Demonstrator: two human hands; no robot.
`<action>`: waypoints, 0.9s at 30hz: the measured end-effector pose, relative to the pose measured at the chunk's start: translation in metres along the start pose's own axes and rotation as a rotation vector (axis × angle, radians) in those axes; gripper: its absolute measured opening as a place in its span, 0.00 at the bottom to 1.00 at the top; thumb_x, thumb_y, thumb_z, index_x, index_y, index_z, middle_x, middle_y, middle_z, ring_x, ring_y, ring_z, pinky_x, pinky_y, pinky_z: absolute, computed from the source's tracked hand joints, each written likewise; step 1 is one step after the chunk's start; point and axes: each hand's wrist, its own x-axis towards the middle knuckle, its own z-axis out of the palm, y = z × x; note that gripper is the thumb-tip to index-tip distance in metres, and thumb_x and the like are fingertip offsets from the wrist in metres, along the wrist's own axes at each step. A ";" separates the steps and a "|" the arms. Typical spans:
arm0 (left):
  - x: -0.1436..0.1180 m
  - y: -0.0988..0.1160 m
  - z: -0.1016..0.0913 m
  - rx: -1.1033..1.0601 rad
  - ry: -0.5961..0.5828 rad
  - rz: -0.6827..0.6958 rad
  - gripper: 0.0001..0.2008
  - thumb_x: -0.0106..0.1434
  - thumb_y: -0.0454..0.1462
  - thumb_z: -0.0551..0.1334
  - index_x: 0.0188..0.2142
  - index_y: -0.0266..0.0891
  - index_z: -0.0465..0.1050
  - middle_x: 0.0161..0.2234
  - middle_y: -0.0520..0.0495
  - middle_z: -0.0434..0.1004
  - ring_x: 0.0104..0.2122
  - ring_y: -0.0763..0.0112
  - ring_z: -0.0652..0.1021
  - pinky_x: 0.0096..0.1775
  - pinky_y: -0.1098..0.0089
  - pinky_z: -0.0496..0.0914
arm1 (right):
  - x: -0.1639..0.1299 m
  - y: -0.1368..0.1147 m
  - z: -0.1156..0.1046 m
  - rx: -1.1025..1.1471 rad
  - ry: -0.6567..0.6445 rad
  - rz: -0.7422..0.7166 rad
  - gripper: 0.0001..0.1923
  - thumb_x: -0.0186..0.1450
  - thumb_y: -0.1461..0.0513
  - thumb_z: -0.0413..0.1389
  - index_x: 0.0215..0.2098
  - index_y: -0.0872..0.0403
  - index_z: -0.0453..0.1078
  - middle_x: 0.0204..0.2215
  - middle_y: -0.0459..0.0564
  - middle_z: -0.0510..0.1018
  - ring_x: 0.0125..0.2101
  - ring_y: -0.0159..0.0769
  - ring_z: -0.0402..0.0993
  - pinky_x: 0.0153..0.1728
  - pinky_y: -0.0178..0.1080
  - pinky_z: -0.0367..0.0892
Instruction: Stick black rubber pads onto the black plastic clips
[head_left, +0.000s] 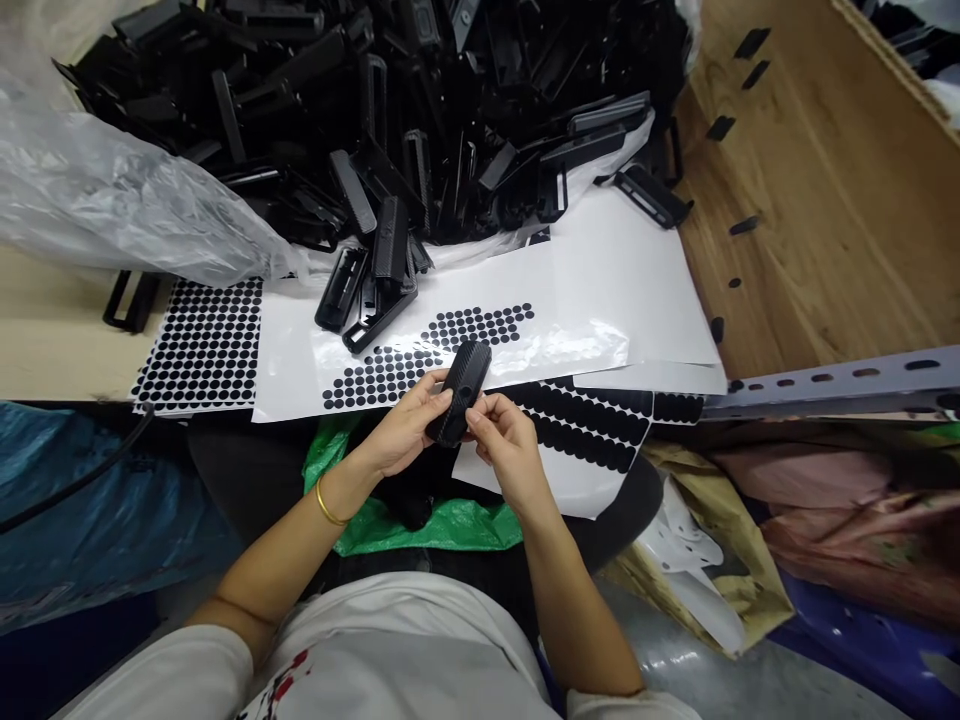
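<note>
A black plastic casing with a carbon-fibre-like texture is held upright at a slant over the table's front edge. My left hand grips its left side, the thumb on its face and the fingers behind. On the right, my right hand has thumb and forefinger pinched at the casing's lower right edge, close to a round dark spot on its face. Whether a small sticker is also between those fingertips I cannot tell. Just behind lies a white sheet of round black stickers, part of its dots gone.
A large heap of black casings in clear plastic wrap fills the back. Another dotted sheet lies left. Sticker strips overhang the front edge. A wooden board and perforated metal rail bound the right.
</note>
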 end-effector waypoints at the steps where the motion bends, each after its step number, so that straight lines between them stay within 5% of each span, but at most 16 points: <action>1: 0.000 0.000 0.000 0.007 0.004 -0.002 0.17 0.57 0.43 0.65 0.45 0.42 0.67 0.37 0.50 0.77 0.28 0.76 0.75 0.32 0.74 0.71 | 0.000 0.000 0.000 -0.011 -0.003 -0.003 0.12 0.57 0.55 0.56 0.24 0.52 0.60 0.18 0.40 0.61 0.18 0.25 0.56 0.16 0.30 0.51; 17: -0.005 0.003 0.005 0.049 0.016 0.024 0.20 0.58 0.42 0.64 0.48 0.41 0.64 0.28 0.54 0.73 0.24 0.79 0.72 0.29 0.76 0.68 | 0.001 0.001 0.002 -0.138 0.024 -0.014 0.10 0.59 0.56 0.54 0.24 0.52 0.60 0.17 0.40 0.62 0.18 0.26 0.58 0.18 0.31 0.53; 27: -0.010 0.005 0.005 -0.053 0.042 -0.029 0.18 0.52 0.32 0.60 0.44 0.41 0.66 0.30 0.54 0.73 0.27 0.78 0.72 0.28 0.77 0.67 | -0.001 0.002 0.007 -0.248 0.087 -0.073 0.09 0.60 0.59 0.53 0.25 0.52 0.61 0.19 0.41 0.64 0.20 0.27 0.60 0.21 0.31 0.57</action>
